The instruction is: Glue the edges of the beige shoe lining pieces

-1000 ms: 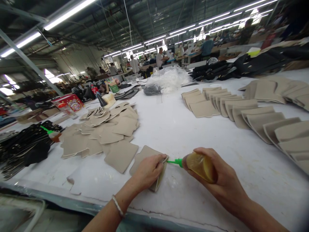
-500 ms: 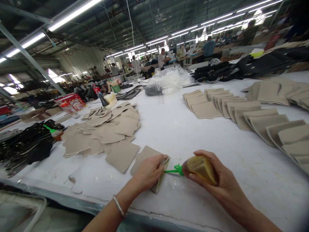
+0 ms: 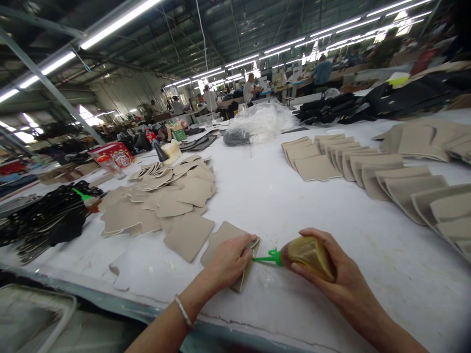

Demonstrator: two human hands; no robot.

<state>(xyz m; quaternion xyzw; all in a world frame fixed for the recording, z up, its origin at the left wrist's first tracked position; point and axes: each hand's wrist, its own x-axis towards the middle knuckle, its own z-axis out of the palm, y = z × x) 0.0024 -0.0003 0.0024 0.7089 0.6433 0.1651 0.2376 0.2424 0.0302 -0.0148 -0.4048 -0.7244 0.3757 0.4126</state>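
My left hand (image 3: 230,260) presses down on a beige panel (image 3: 217,238) near the table's front edge, its fingers closed about the folded right edge. Much of that panel is hidden under the hand. In my right hand (image 3: 340,264) lies a squeeze bottle (image 3: 307,257) of amber liquid, tipped on its side, fingers wrapped round its body. The bottle's thin green nozzle (image 3: 263,258) points left, its tip at the panel's right edge. Just left of my left hand is another beige panel (image 3: 189,235), lying flat.
A loose heap of beige panels (image 3: 184,193) spreads at the left; overlapping rows of them (image 3: 382,171) curve along the right. Black strap-like pieces (image 3: 47,215) and a second green-tipped bottle (image 3: 88,200) lie far left. Clear plastic wrap (image 3: 263,122) sits at the back of the white table (image 3: 250,196).
The camera view has shifted slightly, so the surroundings sit a little further right. Both hands keep their holds, and the nozzle tip stays at the panel's edge.
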